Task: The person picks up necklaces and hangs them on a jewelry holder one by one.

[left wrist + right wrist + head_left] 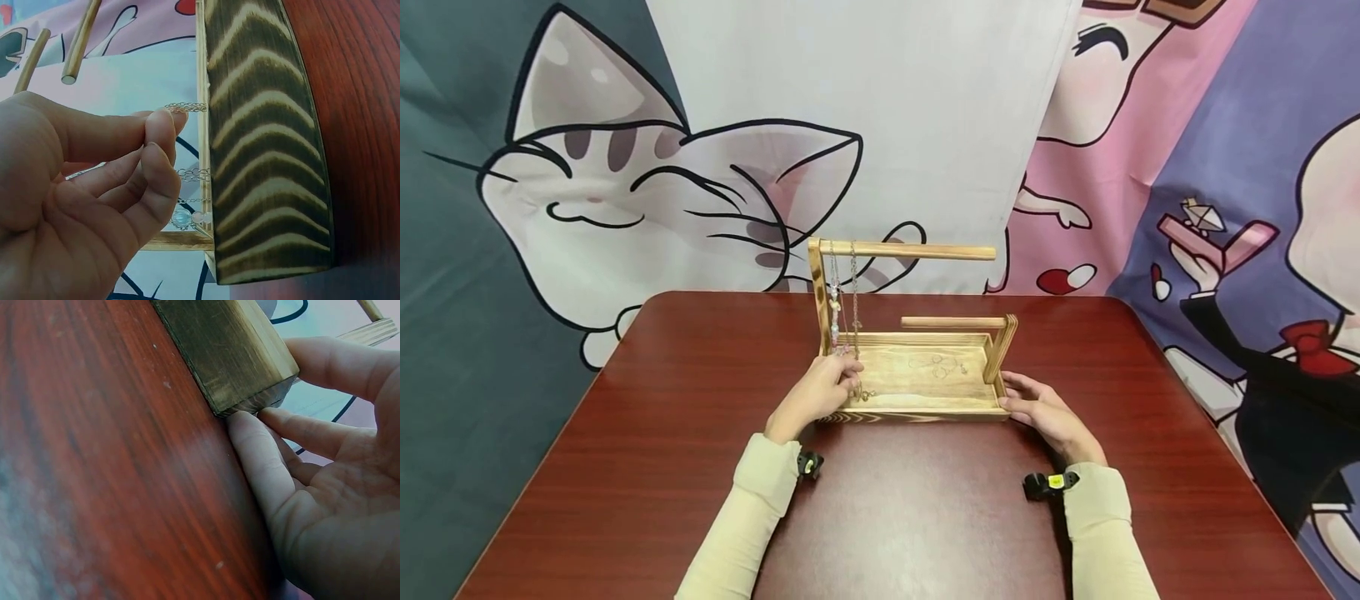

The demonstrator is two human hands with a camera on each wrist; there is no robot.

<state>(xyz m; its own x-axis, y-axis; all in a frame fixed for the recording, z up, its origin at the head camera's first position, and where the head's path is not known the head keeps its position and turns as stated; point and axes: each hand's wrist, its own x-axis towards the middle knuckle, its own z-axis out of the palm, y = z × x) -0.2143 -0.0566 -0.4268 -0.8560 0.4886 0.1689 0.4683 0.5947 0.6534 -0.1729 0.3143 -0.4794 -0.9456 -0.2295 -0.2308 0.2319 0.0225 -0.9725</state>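
Observation:
A wooden jewelry stand (925,410), with a shallow tray and two bars, stands on the table. From its tall upper bar (917,250) hang a chain necklace (854,292) and a beaded strand (834,304). My left hand (822,387) is at the tray's left end. In the left wrist view its thumb and finger pinch a fine chain necklace (187,107); more chains and a pale blue bead (181,217) show beside the fingers. At the tray's front right corner, my right hand (1045,417) holds the wood between thumb and fingers, near the tabletop.
A thin chain (940,365) lies in the tray. The short lower bar (951,322) juts leftward from the right post (1000,350). Around the stand spreads a dark red table (700,467). Behind hangs a cartoon-printed cloth (925,125).

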